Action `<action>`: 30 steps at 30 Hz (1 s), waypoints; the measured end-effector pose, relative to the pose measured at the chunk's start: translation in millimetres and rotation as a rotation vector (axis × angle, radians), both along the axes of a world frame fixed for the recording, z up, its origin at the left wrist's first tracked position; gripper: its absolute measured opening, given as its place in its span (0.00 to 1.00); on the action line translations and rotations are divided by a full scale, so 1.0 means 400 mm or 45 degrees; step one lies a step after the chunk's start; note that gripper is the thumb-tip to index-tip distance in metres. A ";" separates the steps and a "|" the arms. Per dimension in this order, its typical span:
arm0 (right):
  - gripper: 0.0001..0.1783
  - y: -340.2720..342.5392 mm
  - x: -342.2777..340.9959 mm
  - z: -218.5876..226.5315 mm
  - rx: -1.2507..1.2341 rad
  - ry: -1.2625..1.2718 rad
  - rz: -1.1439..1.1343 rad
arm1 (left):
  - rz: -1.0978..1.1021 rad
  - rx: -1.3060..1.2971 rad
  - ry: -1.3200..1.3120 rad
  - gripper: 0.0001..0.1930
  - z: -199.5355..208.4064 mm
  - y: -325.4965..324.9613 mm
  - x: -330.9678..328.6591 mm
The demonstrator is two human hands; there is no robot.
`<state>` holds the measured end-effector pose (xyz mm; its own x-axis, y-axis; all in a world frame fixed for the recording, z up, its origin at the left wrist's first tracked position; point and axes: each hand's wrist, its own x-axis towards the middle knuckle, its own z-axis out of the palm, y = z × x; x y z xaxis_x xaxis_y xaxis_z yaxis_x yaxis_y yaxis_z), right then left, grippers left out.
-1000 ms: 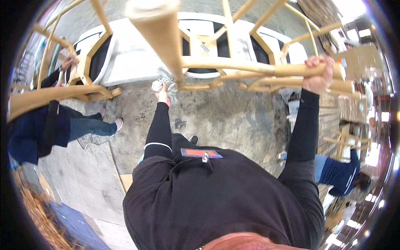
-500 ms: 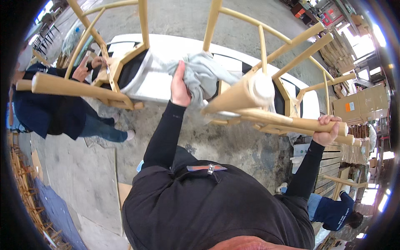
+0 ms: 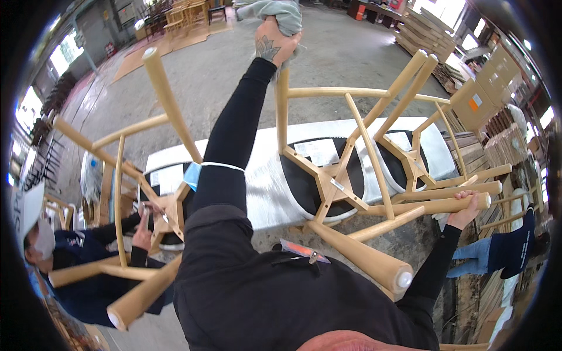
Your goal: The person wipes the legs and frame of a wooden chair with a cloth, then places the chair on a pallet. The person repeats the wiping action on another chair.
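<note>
A pale wooden chair [image 3: 335, 182] lies upside down in front of me, its black seat underside facing up and its legs raised. My left hand [image 3: 278, 44] reaches far forward, closed round a grey cloth [image 3: 280, 14] at the upper end of the far-left chair leg [image 3: 282, 111]. The cloth hides that leg's tip. On the right, the fingers of my right hand [image 3: 465, 207] wrap round the end of another leg [image 3: 421, 206] of this chair. The nearest leg [image 3: 372, 257] points toward me, with a white pad on its end.
Under the chairs runs a white-covered table [image 3: 263, 187]. Further upturned chairs stand to the left [image 3: 170, 205] and right [image 3: 408, 158]. At the left, a masked co-worker [image 3: 88, 245] has both hands at the left chair's underside. Another person [image 3: 506, 245] stands far right, near cardboard boxes [image 3: 483, 96].
My left hand has moved up and away with the cloth, from over the table to the far leg's end. The chair now shows its underside more squarely. My right hand still grips a leg.
</note>
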<state>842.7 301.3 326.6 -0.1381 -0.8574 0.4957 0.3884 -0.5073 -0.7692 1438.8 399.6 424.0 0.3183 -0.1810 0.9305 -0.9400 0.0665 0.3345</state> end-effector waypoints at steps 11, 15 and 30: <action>0.12 -0.002 0.007 -0.008 0.046 -0.018 -0.157 | -1.871 0.137 1.555 0.07 0.070 -0.024 0.132; 0.12 -0.002 0.009 -0.008 -0.027 0.019 -0.120 | -1.007 -0.145 1.008 0.12 0.021 -0.035 0.072; 0.12 -0.001 -0.011 -0.011 0.040 -0.004 -0.072 | -1.463 -0.160 0.945 0.15 -0.141 -0.043 0.147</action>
